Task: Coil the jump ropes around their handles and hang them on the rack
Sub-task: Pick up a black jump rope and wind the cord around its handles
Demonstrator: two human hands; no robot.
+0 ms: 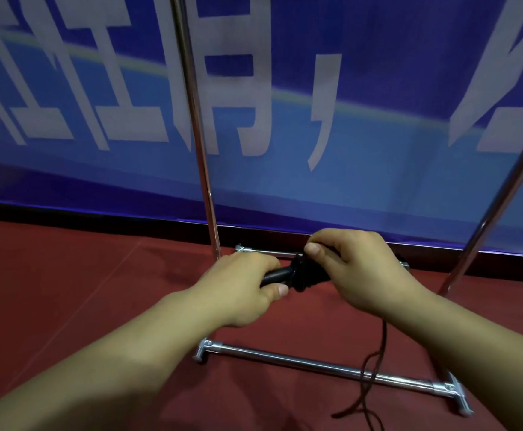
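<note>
Hands meet at the middle of the frame: the left hand (pixel 241 284) is wrapped around the black handles (pixel 277 275), the right hand (pixel 356 269) pinches the turns of the jump rope (pixel 378 365), whose loose tail droops at lower right over the rack (pixel 285 359) base. Thin, limp, light cord; it likely slips unless kept taut, so grip at the handles.

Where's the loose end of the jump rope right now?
In the head view it hangs below the right hand, lower right, trailing across the rack's front base bar onto the red floor; the loose rope isn't coiled yet.
</note>
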